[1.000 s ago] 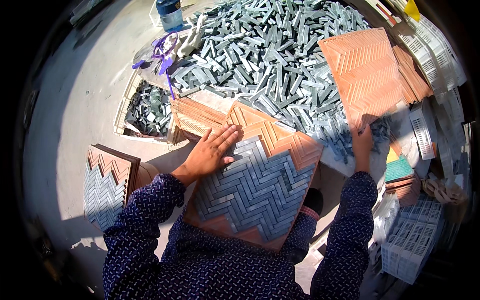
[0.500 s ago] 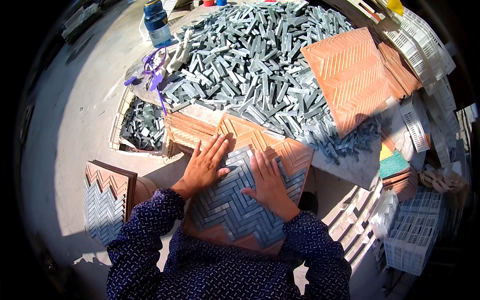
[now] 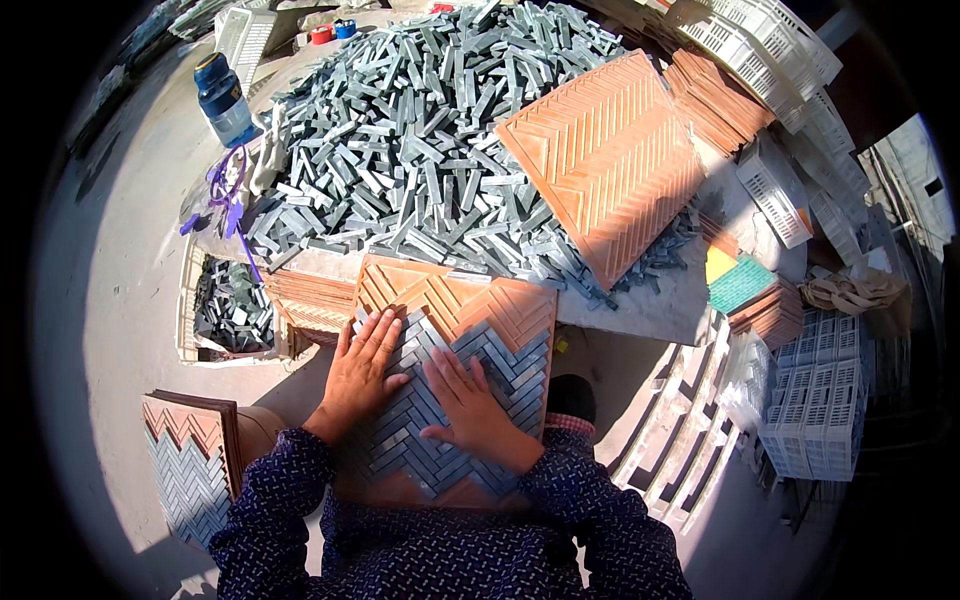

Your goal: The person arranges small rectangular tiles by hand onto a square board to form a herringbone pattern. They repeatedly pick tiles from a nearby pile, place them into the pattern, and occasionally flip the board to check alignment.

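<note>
An orange herringbone mould tray [image 3: 505,310] leans across my lap, its far edge against the work table. Narrow grey stone strips [image 3: 420,465] fill most of its grooves in a zigzag; the grooves along the far edge and a bit of the near edge show bare orange. My left hand [image 3: 362,375] lies flat, fingers stretched, over the left side of the laid strips. Flat on the strips nearer the middle rests my right hand [image 3: 472,405], thumb apart. Neither hand grips anything. Beyond the tray spreads a big heap of loose grey strips [image 3: 430,140].
An unfilled orange mould tray [image 3: 610,170] lies on the heap's right side. A crate of dark offcuts [image 3: 188,315] stands left, near a stack of filled trays [image 3: 185,470]. A water bottle [image 3: 224,100] is far left; white plastic crates [image 3: 810,400] and a slatted pallet [image 3: 670,430] are right.
The whole view has shifted, so the heap and tray sit further left. The tray looks turned straighter toward me. Both hands have moved with it, still flat on the strips.
</note>
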Tool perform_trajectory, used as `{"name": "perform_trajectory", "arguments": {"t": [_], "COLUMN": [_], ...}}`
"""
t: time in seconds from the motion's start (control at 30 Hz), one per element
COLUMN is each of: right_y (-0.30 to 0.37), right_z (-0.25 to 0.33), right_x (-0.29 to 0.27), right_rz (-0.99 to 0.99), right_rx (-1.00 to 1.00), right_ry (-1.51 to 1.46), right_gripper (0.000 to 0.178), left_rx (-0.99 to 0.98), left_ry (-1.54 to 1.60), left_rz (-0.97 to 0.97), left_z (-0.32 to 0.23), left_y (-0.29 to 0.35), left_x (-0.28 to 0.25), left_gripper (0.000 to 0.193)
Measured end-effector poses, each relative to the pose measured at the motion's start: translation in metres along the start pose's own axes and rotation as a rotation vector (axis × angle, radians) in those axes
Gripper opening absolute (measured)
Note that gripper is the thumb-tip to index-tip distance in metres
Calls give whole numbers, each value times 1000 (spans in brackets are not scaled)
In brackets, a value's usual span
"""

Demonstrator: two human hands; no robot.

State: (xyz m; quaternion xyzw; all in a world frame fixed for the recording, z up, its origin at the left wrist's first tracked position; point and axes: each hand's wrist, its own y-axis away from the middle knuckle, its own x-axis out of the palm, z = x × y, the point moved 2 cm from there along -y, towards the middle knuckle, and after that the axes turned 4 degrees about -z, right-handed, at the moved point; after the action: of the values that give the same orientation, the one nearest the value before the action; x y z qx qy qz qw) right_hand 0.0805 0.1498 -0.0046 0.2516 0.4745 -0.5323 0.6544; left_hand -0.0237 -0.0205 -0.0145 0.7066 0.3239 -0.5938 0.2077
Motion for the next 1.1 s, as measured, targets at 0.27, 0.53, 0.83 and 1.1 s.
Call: {"name": "perform_trajectory", "arguments": {"t": [0.27,0.53,0.83,1.1], "right_y": [52,19,7,-1], "right_z": [-150,-78,-53,-31], "right_x": [-77,-30,-16,-11], "right_rz": [-970,-329,-130,-135], "right_rx": [731,217,209,97], "right_ry": [-114,107,189,188], "right_gripper": [57,69,87,83], "left_rx": [-6,-54,-38,-35], "left_ry": [-8,106,11,-57], "left_rz": [-3,-53,-52,-12], "left_z": [0,-3,-10,-14], "left_y": [2,-15,-20,-21], "left_x": [3,-1,8,-6], "left_gripper": [88,90,93,88]}}
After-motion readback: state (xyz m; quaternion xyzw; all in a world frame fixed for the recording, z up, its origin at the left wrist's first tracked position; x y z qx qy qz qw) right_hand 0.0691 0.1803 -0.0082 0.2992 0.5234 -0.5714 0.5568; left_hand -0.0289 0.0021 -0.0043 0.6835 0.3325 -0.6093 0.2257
